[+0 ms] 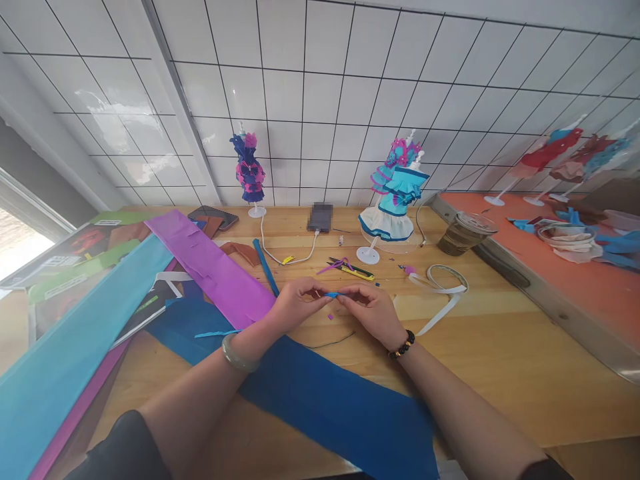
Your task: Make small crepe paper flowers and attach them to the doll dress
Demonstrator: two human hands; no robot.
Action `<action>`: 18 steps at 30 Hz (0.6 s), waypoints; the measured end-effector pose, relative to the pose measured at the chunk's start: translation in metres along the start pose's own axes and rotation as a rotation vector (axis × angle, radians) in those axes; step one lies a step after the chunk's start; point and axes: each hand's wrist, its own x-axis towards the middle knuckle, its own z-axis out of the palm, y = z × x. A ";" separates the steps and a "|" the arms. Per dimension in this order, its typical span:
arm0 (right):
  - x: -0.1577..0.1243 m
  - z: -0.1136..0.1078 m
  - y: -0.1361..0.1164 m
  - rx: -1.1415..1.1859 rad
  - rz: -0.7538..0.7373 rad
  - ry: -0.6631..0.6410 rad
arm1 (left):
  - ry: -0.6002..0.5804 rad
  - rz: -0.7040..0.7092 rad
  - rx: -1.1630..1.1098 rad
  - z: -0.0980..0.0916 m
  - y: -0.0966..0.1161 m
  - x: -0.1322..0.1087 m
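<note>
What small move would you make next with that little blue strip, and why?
Probably a slight twist of the blue strip: the left hand and right hand each pinch one end of it, near the dark blue sheet, with the yellow cutter lying untouched behind.

tiny blue paper strip (333,294), thin, roughly level, ends pinched between left hand (295,305) and right hand (371,311)

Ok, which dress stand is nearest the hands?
The turquoise-and-white dress, just behind the right hand; the blue-and-pink dress stands back by the wall, the rest far right.
</note>
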 end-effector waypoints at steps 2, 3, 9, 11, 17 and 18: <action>0.000 0.001 0.001 0.028 0.018 0.001 | 0.004 -0.024 -0.003 0.001 0.000 0.000; -0.001 0.001 0.001 0.041 0.023 0.001 | 0.003 -0.037 0.001 0.001 0.000 -0.001; -0.001 0.002 0.004 0.079 0.048 -0.013 | -0.075 -0.055 -0.016 -0.002 0.003 0.001; 0.001 0.002 0.005 0.129 0.072 0.004 | -0.096 -0.105 -0.089 -0.003 0.003 0.002; 0.003 0.004 0.002 0.336 0.182 -0.026 | -0.119 -0.224 -0.307 -0.005 0.002 0.003; 0.002 0.004 0.001 0.344 0.188 -0.037 | -0.132 -0.214 -0.326 -0.005 0.002 0.002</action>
